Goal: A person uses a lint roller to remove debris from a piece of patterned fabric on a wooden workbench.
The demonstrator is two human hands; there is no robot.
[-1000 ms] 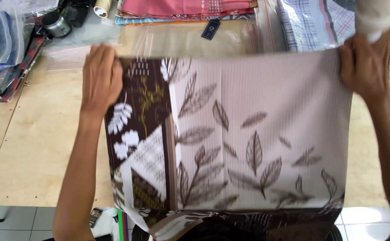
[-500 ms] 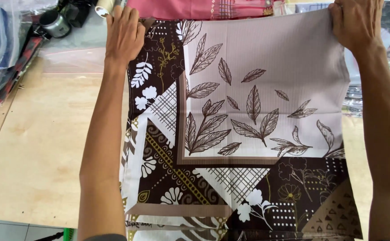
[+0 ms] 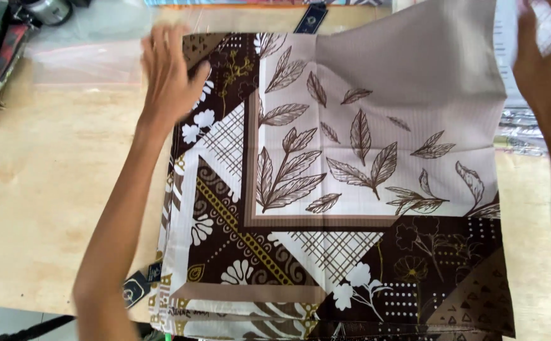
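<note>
While flat on the table (image 3: 48, 189), patterned cloth (image 3: 351, 177) under left fingers (image 3: 162, 50).

Bare wooden table (image 3: 48, 189) lies open left of the patterned cloth (image 3: 351, 189), giving a hand free passage there. Along the far edge, a clear plastic bag (image 3: 80, 53) and what seems a stack of folded fabrics (image 3: 528, 126) crowd the way.

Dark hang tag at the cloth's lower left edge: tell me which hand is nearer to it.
Left. The left hand rests on the patterned cloth at its top left corner, above the tag; the right hand is at the opposite top corner.
</note>
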